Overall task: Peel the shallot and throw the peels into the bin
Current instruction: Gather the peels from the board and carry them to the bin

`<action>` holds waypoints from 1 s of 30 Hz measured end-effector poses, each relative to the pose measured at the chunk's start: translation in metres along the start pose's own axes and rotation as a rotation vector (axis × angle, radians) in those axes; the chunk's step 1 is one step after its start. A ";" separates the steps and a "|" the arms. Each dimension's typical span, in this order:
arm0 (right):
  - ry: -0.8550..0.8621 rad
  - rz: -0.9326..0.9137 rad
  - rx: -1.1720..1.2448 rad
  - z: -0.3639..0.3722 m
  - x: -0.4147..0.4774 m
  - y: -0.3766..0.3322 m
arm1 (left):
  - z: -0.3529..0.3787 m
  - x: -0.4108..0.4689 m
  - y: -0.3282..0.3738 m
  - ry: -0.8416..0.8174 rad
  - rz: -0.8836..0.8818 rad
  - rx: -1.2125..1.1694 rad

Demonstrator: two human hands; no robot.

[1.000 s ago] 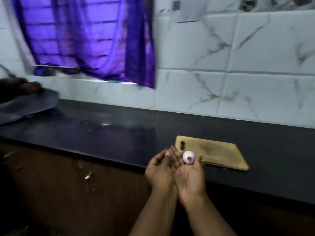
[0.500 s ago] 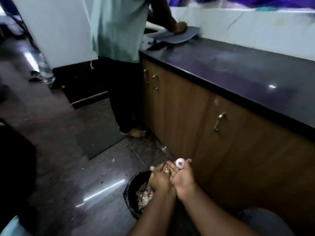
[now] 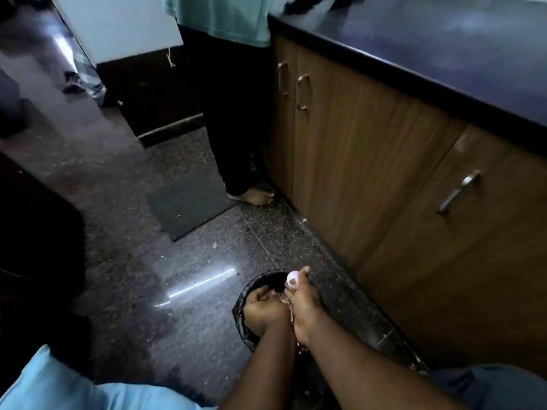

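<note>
A small peeled shallot (image 3: 292, 279), pale pink with a brown root end, sits at the fingertips of my right hand (image 3: 305, 306). My left hand (image 3: 263, 310) is cupped beside it, fingers curled, palm turned down over the bin; thin peel scraps show between the two hands. Both hands hover over a black lined bin (image 3: 245, 324) on the floor by the cabinets. My left hand and forearm hide most of the bin's inside.
Wooden cabinets (image 3: 399, 179) with metal handles run along the right under a dark countertop (image 3: 444, 45). Another person's bare foot (image 3: 251, 198) and legs stand near a dark floor mat (image 3: 189, 199). The floor is polished dark stone.
The view swung from the countertop and cutting board down to the floor. Both hands dropped lower over the bin, and my left hand turned palm down.
</note>
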State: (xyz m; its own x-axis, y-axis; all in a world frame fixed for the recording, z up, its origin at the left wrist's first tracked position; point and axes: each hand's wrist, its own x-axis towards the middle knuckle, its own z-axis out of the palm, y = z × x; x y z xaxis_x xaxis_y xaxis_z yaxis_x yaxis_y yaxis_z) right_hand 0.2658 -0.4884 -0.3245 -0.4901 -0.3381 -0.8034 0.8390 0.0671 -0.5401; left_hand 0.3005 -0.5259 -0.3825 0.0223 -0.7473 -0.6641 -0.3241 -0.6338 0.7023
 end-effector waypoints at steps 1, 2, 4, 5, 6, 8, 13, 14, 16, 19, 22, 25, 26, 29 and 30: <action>0.014 0.002 -0.029 -0.002 0.003 -0.001 | 0.003 0.001 0.000 0.014 0.010 0.005; 0.021 0.008 -0.043 -0.004 0.006 -0.002 | 0.006 0.005 -0.001 0.053 0.028 0.022; 0.025 0.024 -0.037 -0.008 0.012 -0.004 | 0.011 0.005 -0.001 0.082 0.081 0.076; 0.026 0.031 -0.033 -0.009 0.012 -0.006 | 0.012 0.004 0.000 0.084 0.117 0.109; 0.024 0.024 -0.028 -0.010 0.012 -0.006 | 0.012 0.003 0.000 0.109 0.143 0.148; 0.028 -0.014 -0.047 -0.013 0.011 -0.006 | 0.011 0.006 -0.002 0.123 0.164 0.207; 0.027 -0.051 -0.136 -0.019 0.003 -0.009 | 0.007 0.005 -0.004 0.103 0.170 0.213; 0.023 -0.056 -0.150 -0.020 0.002 -0.010 | 0.006 0.002 -0.004 0.111 0.196 0.236; 0.007 -0.065 -0.158 -0.021 -0.003 -0.012 | 0.003 0.000 -0.003 0.138 0.275 0.275; -0.078 -0.064 -0.112 -0.028 -0.014 -0.017 | -0.003 -0.008 0.000 0.120 0.339 0.359; -0.133 -0.145 -0.110 -0.041 -0.023 -0.024 | -0.005 -0.017 0.002 0.098 0.351 0.425; -0.122 -0.328 -0.200 -0.064 -0.049 -0.039 | -0.006 -0.051 0.016 0.015 0.302 0.351; -0.119 -0.411 -0.232 -0.076 -0.060 -0.048 | -0.002 -0.067 0.021 -0.025 0.344 0.319; -0.106 -0.651 -0.326 -0.120 -0.100 -0.080 | 0.020 -0.125 0.035 -0.139 0.596 0.162; -0.084 -0.717 -0.343 -0.137 -0.118 -0.094 | 0.030 -0.152 0.040 -0.192 0.691 0.090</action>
State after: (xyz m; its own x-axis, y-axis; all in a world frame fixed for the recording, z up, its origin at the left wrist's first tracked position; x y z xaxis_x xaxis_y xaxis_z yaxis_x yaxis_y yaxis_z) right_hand 0.2117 -0.3260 -0.2136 -0.8518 -0.4769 -0.2170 0.1998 0.0872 -0.9759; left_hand 0.2559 -0.4316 -0.2617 -0.3802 -0.9178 -0.1147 -0.2811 -0.0035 0.9597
